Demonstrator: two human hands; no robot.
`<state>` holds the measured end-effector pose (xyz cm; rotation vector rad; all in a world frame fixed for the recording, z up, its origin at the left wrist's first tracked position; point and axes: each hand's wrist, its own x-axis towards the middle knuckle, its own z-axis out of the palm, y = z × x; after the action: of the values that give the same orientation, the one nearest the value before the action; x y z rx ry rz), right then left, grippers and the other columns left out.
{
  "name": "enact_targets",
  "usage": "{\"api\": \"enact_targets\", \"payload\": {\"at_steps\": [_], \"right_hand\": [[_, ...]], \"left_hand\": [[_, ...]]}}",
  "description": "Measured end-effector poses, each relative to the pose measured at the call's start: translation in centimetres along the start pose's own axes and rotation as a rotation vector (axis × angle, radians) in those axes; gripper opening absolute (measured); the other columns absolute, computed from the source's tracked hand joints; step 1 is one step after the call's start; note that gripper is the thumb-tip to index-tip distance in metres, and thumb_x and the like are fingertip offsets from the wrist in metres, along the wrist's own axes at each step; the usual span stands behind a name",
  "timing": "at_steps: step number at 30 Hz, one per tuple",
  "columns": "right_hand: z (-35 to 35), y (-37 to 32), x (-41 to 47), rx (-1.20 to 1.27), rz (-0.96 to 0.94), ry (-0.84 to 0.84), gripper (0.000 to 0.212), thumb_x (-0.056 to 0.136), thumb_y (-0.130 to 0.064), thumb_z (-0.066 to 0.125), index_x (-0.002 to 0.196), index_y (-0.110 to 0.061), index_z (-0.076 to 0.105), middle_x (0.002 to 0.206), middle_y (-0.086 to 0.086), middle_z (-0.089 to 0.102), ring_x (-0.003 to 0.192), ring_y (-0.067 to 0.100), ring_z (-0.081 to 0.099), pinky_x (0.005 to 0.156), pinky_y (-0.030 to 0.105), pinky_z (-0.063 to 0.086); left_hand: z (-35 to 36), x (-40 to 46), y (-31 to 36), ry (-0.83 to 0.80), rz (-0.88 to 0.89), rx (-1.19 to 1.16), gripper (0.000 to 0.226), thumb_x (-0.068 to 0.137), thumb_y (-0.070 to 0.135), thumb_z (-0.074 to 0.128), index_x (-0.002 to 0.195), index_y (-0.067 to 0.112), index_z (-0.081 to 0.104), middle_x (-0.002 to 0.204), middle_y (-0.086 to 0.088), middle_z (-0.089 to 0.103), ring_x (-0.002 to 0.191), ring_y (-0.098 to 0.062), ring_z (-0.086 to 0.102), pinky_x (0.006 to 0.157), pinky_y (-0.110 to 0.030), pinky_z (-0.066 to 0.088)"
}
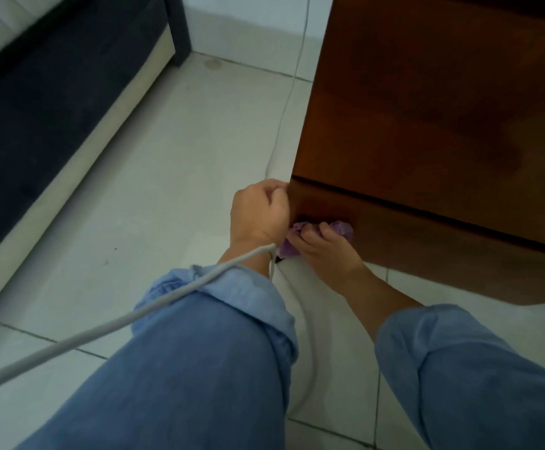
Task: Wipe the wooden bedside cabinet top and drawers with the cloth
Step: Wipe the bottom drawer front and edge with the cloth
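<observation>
The brown wooden bedside cabinet (443,108) fills the upper right, seen from above, with a dark gap above its lowest drawer front (427,241). A bunched purple cloth (341,228) is pressed against that lower drawer near the cabinet's left corner. My right hand (326,251) grips the cloth, fingers curled over it. My left hand (260,212) is beside it at the cabinet's left front corner, fingers curled against the edge; what they hold is hidden.
A white cable (284,118) runs down the wall and along the tiled floor (167,190) beside the cabinet. A thicker grey cord (118,323) crosses my left sleeve. A dark bed base (37,125) with a pale edge lies on the left.
</observation>
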<state>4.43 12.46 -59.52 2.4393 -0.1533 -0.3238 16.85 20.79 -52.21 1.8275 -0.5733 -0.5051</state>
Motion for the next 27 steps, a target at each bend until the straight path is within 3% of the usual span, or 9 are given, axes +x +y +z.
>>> {"api": "enact_targets", "payload": {"at_steps": [4,7,13,15,19,21,23,25,27], "right_hand": [[1.0,-1.4,-1.0,0.151,0.056,-0.154,0.060,0.065,-0.032,0.061,0.124,-0.021,0.062,0.110,-0.012,0.062,0.103,0.022,0.037,0.087,0.035,0.028],[1.1,-2.3,-2.6,0.313,0.140,-0.335,0.060,0.089,-0.025,0.049,0.144,-0.011,0.029,0.135,0.003,0.035,0.123,0.026,0.030,0.098,0.040,0.022],[-1.6,-0.6,-6.8,0.681,0.406,-0.459,0.056,0.084,-0.016,0.051,0.138,-0.018,0.037,0.140,0.005,0.028,0.129,0.029,0.024,0.096,0.039,0.027],[-3.0,0.9,-8.8,0.807,0.475,-0.401,0.064,0.082,-0.013,0.053,0.141,-0.026,0.032,0.140,0.003,0.027,0.128,0.028,0.024,0.095,0.038,0.028],[-6.5,3.4,-11.9,1.249,0.724,-0.223,0.084,0.077,0.000,0.056,0.146,-0.036,0.023,0.135,-0.002,0.026,0.120,0.025,0.032,0.095,0.037,0.037],[-8.9,5.0,-13.3,1.533,0.887,-0.054,0.084,0.075,0.009,0.054,0.145,-0.032,0.028,0.130,-0.003,0.025,0.114,0.022,0.040,0.095,0.036,0.044],[-11.5,6.8,-14.9,1.697,0.973,0.098,0.083,0.075,0.015,0.054,0.142,-0.030,0.033,0.124,-0.008,0.024,0.107,0.016,0.044,0.088,0.024,0.049],[-14.4,8.8,-16.3,1.778,0.984,0.194,0.082,0.076,0.016,0.056,0.141,-0.030,0.034,0.123,-0.009,0.021,0.110,0.015,0.041,0.079,0.015,0.049],[-17.0,10.9,-18.0,1.812,0.980,0.288,0.079,0.077,0.013,0.059,0.140,-0.030,0.036,0.126,-0.006,0.023,0.117,0.016,0.038,0.089,0.019,0.048]], "left_hand": [[0.2,0.0,-0.4,0.017,0.010,0.064,0.037,0.070,0.025,0.038,0.081,0.016,0.073,0.077,-0.006,0.072,0.078,-0.023,0.068,0.079,-0.040,0.056],[-0.1,-0.6,-0.5,-0.001,0.034,0.138,0.042,0.072,0.026,0.039,0.093,0.014,0.074,0.074,-0.003,0.071,0.073,-0.019,0.066,0.075,-0.034,0.055],[-0.9,-3.9,0.4,-0.184,0.010,0.263,0.051,0.078,0.023,0.046,0.127,0.018,0.058,0.117,-0.006,0.066,0.108,-0.021,0.061,0.089,-0.022,0.041],[-0.8,-5.5,0.8,-0.277,-0.082,0.338,0.047,0.082,0.016,0.051,0.130,0.016,0.055,0.124,-0.007,0.062,0.115,-0.025,0.057,0.089,-0.022,0.037],[-0.4,-8.3,1.8,-0.542,-0.322,0.543,0.028,0.088,0.024,0.051,0.109,0.011,0.066,0.124,-0.013,0.063,0.117,-0.029,0.056,0.093,-0.027,0.040],[-0.5,-10.3,4.0,-0.643,-0.514,0.416,0.028,0.091,0.037,0.051,0.094,0.012,0.064,0.116,-0.010,0.066,0.108,-0.028,0.061,0.084,-0.032,0.043],[-0.7,-12.4,6.7,-0.724,-0.655,0.260,0.050,0.089,0.060,0.043,0.102,0.015,0.060,0.114,-0.003,0.065,0.105,-0.022,0.060,0.085,-0.032,0.041],[-0.5,-13.6,9.9,-0.731,-0.660,0.132,0.062,0.084,0.073,0.039,0.108,0.019,0.059,0.113,-0.001,0.065,0.103,-0.019,0.060,0.087,-0.034,0.042],[-0.2,-14.1,13.4,-0.686,-0.581,-0.006,0.061,0.078,0.072,0.050,0.113,0.022,0.057,0.112,-0.003,0.066,0.098,-0.020,0.064,0.085,-0.034,0.048]]}}
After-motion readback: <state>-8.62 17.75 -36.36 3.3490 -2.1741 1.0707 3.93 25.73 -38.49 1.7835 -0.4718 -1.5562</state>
